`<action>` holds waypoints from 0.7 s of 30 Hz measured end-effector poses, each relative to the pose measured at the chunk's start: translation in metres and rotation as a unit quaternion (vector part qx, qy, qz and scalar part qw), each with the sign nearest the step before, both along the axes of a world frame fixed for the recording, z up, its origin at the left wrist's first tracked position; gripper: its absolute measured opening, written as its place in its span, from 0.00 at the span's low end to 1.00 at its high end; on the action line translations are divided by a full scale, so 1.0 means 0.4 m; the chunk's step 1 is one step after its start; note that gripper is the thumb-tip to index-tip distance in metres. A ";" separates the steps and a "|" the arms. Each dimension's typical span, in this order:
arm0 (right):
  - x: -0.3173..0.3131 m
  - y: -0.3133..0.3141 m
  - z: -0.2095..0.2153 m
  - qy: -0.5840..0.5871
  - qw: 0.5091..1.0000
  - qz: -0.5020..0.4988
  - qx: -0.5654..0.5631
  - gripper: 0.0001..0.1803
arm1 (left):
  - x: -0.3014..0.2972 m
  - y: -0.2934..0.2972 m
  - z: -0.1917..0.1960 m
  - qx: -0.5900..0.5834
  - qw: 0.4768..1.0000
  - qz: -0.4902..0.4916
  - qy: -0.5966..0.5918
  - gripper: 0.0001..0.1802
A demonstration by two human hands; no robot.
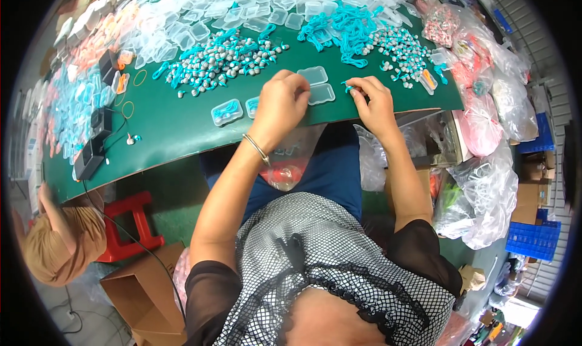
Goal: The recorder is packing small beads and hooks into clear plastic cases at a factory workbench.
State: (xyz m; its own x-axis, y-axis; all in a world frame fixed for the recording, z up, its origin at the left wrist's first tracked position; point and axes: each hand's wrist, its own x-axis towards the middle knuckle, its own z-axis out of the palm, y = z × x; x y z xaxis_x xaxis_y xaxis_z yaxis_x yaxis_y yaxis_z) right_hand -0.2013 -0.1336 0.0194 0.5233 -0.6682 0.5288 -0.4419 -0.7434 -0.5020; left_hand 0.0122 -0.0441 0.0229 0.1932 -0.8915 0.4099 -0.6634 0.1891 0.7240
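One small blue piece (348,86) is pinched in the right hand (376,101), just right of an open clear box (322,94) on the green desk (182,123), with the curled left hand (280,101) at the box's left, its hold unclear, and blurred, unreadable marks on a plastic bag (295,149).

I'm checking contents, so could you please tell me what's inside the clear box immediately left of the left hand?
Turquoise material, probably cord, shows inside the clear box; the left hand hides whatever lies further right.

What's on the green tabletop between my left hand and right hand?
In the head view, an open, clear plastic rectangular box lies between your left hand and right hand.
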 end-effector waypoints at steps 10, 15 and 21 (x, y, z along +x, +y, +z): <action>0.080 0.008 -0.015 0.045 0.998 0.053 0.007 0.07 | -0.056 -0.009 -0.033 -0.076 0.994 0.005 -0.079 0.07; 0.087 0.013 0.016 0.111 0.990 0.049 -0.072 0.05 | -0.048 0.007 -0.026 -0.029 0.990 0.014 -0.140 0.10; 0.032 -0.132 0.030 0.096 0.976 -0.086 -0.174 0.08 | -0.045 0.034 0.002 -0.011 0.976 0.051 -0.209 0.23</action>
